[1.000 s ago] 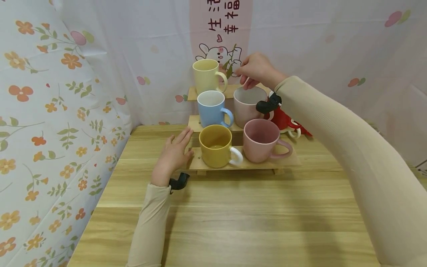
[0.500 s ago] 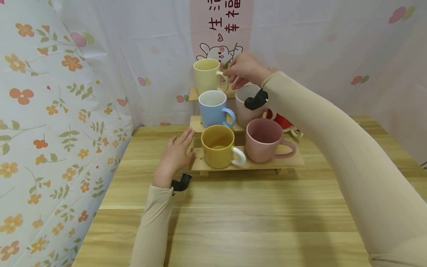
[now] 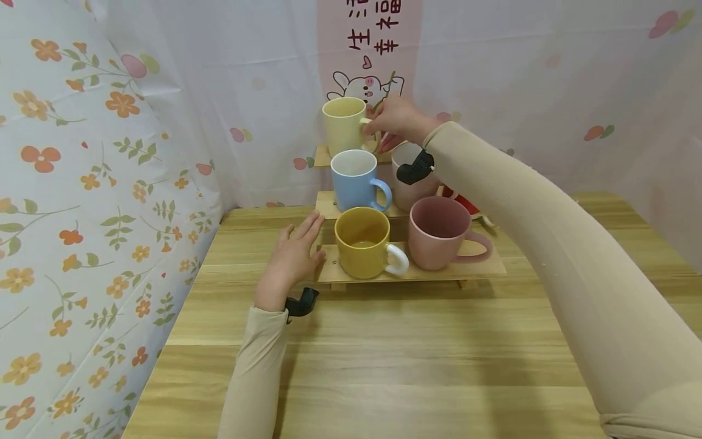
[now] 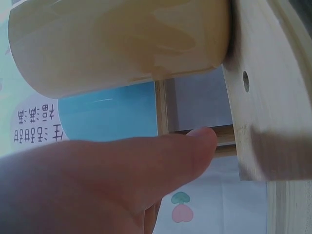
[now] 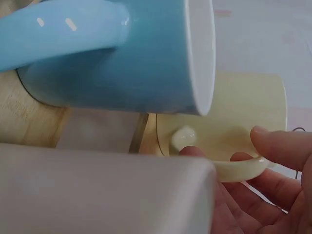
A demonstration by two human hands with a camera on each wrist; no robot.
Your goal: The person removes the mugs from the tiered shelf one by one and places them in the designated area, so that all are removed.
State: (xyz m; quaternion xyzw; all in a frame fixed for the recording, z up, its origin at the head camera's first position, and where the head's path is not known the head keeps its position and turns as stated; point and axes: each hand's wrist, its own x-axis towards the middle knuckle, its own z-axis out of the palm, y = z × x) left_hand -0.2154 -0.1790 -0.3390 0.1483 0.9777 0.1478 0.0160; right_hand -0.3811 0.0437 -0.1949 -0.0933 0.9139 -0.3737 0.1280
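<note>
On the top tier of the wooden rack [image 3: 406, 273] stands a pale yellow mug [image 3: 343, 129]. My right hand [image 3: 403, 119] holds its handle [image 5: 239, 170], the thumb on one side and the fingers reaching round the other. Below that mug, a blue mug [image 3: 352, 186] and a pale pinkish-grey mug [image 3: 408, 192] share the middle tier. The bottom tier carries a mustard mug [image 3: 359, 253] with a white handle and a pink mug [image 3: 436, 238]. My left hand [image 3: 290, 262] lies with extended fingers at the rack's left end, holding nothing. Its thumb [image 4: 190, 151] is near the bottom board.
Behind the rack's right side, a red thing [image 3: 463, 201] with a whitish part shows partly, mostly covered by my right sleeve [image 3: 526, 213]. A printed curtain [image 3: 263, 91] hangs behind and to the left of the wooden table [image 3: 395, 366].
My right hand has moved left from above the pinkish-grey mug to the pale yellow mug's handle and taken hold of it. My left hand stays at the rack's end.
</note>
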